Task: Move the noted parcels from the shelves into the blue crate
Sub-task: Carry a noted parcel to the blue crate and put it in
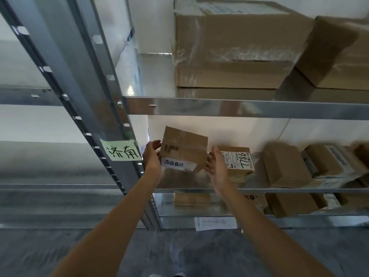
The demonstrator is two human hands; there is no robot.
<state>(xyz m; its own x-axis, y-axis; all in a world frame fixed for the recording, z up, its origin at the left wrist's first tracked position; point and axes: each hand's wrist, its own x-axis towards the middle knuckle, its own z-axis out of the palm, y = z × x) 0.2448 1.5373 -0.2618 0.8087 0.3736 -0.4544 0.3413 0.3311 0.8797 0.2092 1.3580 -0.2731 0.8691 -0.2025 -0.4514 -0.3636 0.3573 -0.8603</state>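
A small brown cardboard parcel point(183, 149) with a white label is tilted and lifted off the middle shelf point(279, 190). My left hand point(151, 154) presses its left side and my right hand point(216, 166) its right side, fingers fairly straight, carrying it between the palms. Just right of it stands a parcel marked 7786 point(238, 161). The blue crate is not in view.
More brown parcels point(285, 166) fill the middle shelf to the right, and others lie on the shelf below point(191, 198). Large taped boxes point(235, 47) occupy the upper shelf. A green handwritten note point(121, 150) is stuck to the metal upright. Grey floor lies below.
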